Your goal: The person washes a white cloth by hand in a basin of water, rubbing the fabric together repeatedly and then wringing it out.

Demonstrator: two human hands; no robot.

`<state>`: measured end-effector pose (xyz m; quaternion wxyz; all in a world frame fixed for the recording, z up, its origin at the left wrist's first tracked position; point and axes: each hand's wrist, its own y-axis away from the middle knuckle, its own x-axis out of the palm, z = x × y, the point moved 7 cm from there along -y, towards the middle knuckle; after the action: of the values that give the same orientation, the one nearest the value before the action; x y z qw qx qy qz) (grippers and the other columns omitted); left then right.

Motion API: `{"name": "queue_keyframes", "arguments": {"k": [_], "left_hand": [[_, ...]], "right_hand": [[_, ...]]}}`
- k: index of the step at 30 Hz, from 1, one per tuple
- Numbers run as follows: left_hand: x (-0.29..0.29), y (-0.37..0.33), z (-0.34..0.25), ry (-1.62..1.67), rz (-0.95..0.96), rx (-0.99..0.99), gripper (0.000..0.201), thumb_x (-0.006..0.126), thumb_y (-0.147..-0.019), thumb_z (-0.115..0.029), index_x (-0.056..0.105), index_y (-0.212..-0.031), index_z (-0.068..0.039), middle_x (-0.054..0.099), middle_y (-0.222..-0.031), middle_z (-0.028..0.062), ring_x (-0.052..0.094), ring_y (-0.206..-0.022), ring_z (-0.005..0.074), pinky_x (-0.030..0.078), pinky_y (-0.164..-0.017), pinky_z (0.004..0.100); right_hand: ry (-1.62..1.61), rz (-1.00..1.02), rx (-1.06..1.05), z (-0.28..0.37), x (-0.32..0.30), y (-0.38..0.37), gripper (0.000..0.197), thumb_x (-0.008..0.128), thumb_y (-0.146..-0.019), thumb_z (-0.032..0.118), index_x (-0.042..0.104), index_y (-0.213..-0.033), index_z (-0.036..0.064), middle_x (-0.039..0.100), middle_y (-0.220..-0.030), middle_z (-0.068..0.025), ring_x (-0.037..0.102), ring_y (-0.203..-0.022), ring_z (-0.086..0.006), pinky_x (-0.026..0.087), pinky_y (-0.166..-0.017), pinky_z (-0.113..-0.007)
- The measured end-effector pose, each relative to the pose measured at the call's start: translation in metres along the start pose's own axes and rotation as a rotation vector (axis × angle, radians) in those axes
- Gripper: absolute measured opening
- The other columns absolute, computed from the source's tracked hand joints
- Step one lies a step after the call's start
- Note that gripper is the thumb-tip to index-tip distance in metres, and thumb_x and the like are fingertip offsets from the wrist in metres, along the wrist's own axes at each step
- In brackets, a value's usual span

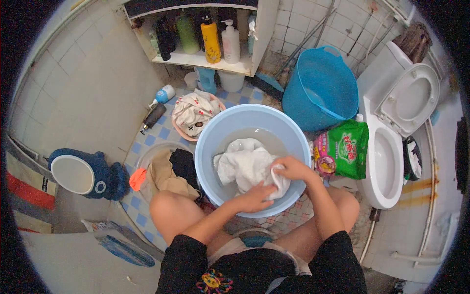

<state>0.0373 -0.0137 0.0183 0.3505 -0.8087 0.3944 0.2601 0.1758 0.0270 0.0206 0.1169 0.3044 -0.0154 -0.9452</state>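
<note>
A wet white cloth [245,161] lies bunched in cloudy water inside a light blue basin [204,171] in front of my knees. At the basin's right side, my right hand [293,169] is closed on a raised fold of the cloth, thumb and fingers pinching it. My left hand [254,198] rests against the cloth's near edge by the front rim, its fingers stretched out and somewhat spread. Between the two hands a piece of the cloth is pulled up. Part of the cloth is under water, and the left palm is hidden.
Left of the basin, beige and black clothes [166,171] fill a tub; a pink basket [215,100] holds patterned clothing. To the right stand a green detergent bag [347,149], a tall blue bucket [313,88] and a toilet [384,161]. Bottles [210,39] line a cabinet shelf.
</note>
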Motion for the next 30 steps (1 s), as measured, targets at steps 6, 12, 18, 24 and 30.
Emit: {"name": "queue_keyframes", "arguments": {"k": [6, 12, 18, 24, 30], "left_hand": [[-0.058, -0.006, 0.085, 0.058, -0.127, -0.653, 0.025, 0.052, -0.081, -0.018, 0.060, -0.098, -0.002, 0.062, -0.091, 0.0150, 0.058, -0.089, 0.0290, 0.043, -0.082, 0.0356], [-0.020, -0.006, 0.095, -0.210, -0.006, -0.426, 0.018, 0.051, -0.072, -0.008, 0.062, -0.086, -0.003, 0.059, -0.087, 0.0189, 0.057, -0.078, 0.0339, 0.046, -0.069, 0.0408], [0.001, -0.002, 0.024, -0.202, 0.299, -0.396, 0.019, 0.055, -0.069, -0.009, 0.056, -0.086, -0.002, 0.056, -0.083, 0.0161, 0.056, -0.083, 0.0329, 0.044, -0.073, 0.0431], [-0.015, 0.009, 0.003, -0.189, 0.283, -0.407, 0.013, 0.042, -0.076, -0.006, 0.047, -0.088, -0.003, 0.055, -0.083, 0.0150, 0.056, -0.078, 0.0336, 0.045, -0.066, 0.0438], [-0.102, -0.008, 0.023, -0.024, -0.298, -0.395, 0.037, 0.059, -0.068, -0.005, 0.049, -0.104, -0.004, 0.051, -0.089, 0.0149, 0.051, -0.081, 0.0296, 0.043, -0.074, 0.0381]], "right_hand": [[0.106, 0.653, 0.147, 0.010, 0.041, 0.024, 0.026, 0.060, -0.074, 0.033, 0.066, -0.085, 0.0097, 0.063, -0.085, -0.0135, 0.060, -0.078, -0.0256, 0.045, -0.074, -0.033], [0.372, -0.286, 0.003, -0.024, 0.007, -0.015, 0.031, 0.061, -0.071, 0.018, 0.060, -0.102, 0.0130, 0.058, -0.100, -0.0154, 0.057, -0.087, -0.0318, 0.046, -0.075, -0.037], [0.472, -0.019, 0.023, -0.035, 0.049, -0.021, 0.036, 0.059, -0.067, 0.009, 0.058, -0.103, 0.0146, 0.058, -0.098, -0.0151, 0.056, -0.092, -0.0346, 0.046, -0.077, -0.040], [0.563, -0.029, 0.087, 0.007, 0.020, -0.019, 0.024, 0.060, -0.064, 0.009, 0.061, -0.087, 0.0097, 0.062, -0.084, -0.0114, 0.059, -0.086, -0.0308, 0.047, -0.070, -0.041], [0.137, -0.358, 0.102, 0.053, -0.056, 0.000, 0.027, 0.057, -0.063, 0.003, 0.060, -0.090, 0.0071, 0.062, -0.084, -0.0132, 0.059, -0.084, -0.0317, 0.047, -0.071, -0.038]]}}
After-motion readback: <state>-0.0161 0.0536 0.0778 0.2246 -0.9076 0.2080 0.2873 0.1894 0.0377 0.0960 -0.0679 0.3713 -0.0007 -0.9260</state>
